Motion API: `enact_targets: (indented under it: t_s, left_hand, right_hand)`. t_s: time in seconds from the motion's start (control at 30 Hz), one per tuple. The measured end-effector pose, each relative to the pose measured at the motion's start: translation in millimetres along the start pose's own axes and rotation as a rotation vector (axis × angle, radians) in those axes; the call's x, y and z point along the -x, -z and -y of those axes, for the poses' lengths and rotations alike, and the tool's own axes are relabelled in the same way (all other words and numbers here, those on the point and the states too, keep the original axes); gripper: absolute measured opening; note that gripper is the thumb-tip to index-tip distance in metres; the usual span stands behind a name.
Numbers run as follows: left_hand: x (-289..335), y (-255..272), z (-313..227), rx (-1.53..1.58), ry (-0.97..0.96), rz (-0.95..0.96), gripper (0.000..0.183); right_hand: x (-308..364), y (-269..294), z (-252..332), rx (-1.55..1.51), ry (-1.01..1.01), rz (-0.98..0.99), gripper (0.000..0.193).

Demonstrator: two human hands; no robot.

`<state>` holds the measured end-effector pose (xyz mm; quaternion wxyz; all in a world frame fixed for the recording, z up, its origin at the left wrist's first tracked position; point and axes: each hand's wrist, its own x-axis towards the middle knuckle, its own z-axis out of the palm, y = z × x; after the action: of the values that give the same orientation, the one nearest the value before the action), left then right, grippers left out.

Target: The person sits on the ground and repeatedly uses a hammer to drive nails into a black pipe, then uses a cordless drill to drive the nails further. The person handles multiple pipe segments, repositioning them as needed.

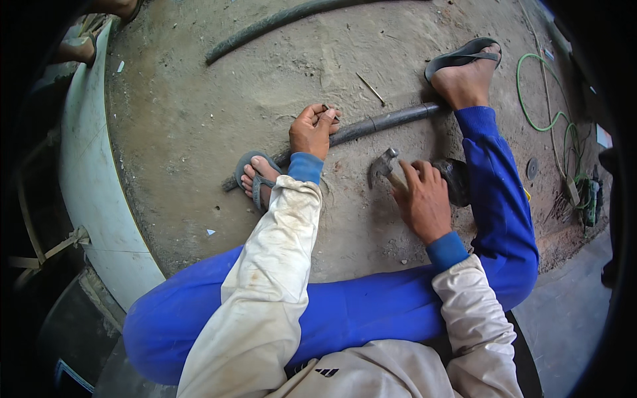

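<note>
My left hand (310, 132) is closed in a pinch just above a dark pipe (378, 124), with a small dark piece (330, 111) between thumb and fingers; its kind is too small to make out. The pipe lies across the ground between my two sandalled feet. My right hand (424, 202) is closed round the wooden handle of a hammer (385, 164), whose metal head points away from me. Beyond the pipe lies a thin metal rod (370, 89), like a long nail or punch.
A black bundle (452, 181) rests beside my right hand. Farther off lies another dark pipe (265, 32). A pale curved panel (93, 166) edges the left side. On the right are a green cable (531, 119) and a green power tool (590, 202). Another person's foot (76, 50) shows top left.
</note>
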<state>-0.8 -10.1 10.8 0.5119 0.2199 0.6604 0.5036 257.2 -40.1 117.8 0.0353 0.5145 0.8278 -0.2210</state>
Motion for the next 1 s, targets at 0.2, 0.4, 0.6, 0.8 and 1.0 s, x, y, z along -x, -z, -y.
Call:
enact_targets:
  t_s: [0.2,0.4,0.6,0.8,1.0]
  left_hand:
    - [4.7,-4.0,2.9,0.022,-0.01,-0.012,0.015]
    - [4.6,-10.4,11.5,-0.098,-0.116,0.038,0.017]
    - [8.8,-19.2,14.9,-0.398,-0.199,0.021,0.028]
    - [10.7,-23.2,9.6,-0.511,-0.221,-0.018,0.03]
    - [11.9,-21.8,7.3,-0.504,-0.242,-0.022,0.029]
  right_hand:
    - [-64.9,-43.9,46.5,0.106,-0.05,0.046,0.076]
    - [-49.4,-56.0,59.1,0.054,-0.005,0.075,0.068]
    - [-8.9,-43.9,10.4,-0.009,-0.238,0.013,0.047]
    - [14.3,-42.4,-33.1,-0.054,-0.358,0.374,0.043]
    - [15.0,-16.8,-16.8,-0.281,-0.323,-0.004,0.029]
